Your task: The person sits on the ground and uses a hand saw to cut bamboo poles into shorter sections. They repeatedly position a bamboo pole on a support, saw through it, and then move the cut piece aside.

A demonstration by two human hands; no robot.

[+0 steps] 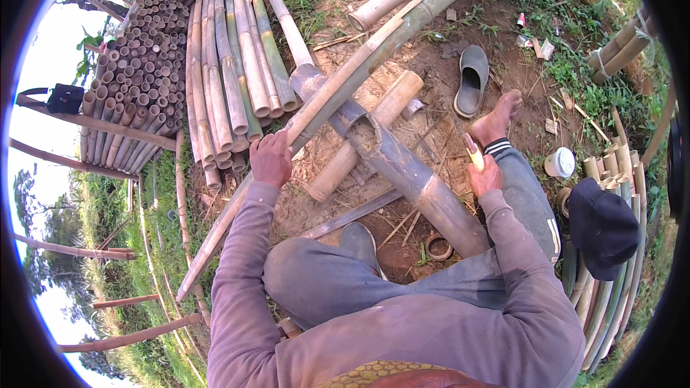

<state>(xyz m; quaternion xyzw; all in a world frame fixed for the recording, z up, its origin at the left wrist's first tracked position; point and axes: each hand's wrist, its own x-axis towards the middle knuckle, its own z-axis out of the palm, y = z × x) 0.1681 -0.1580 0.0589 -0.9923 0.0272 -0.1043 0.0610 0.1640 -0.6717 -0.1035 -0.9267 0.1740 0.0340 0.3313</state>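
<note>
A long bamboo pole slants from the lower left to the upper right, with a paler cut face along part of its upper edge. My left hand is closed around its lower part. The pole rests across a thick, dark bamboo trunk that has an opening cut in its top. The trunk's near end lies by my bent legs. At the right, my right hand is closed on a short tool with a yellowish handle, held apart from the pole beside my bare foot. Its blade, if any, cannot be made out.
A shorter bamboo length lies crosswise under the trunk. Bamboo poles and a stack of cut bamboo stand at the far left. A grey clog, a white cup and a dark cap are at the right.
</note>
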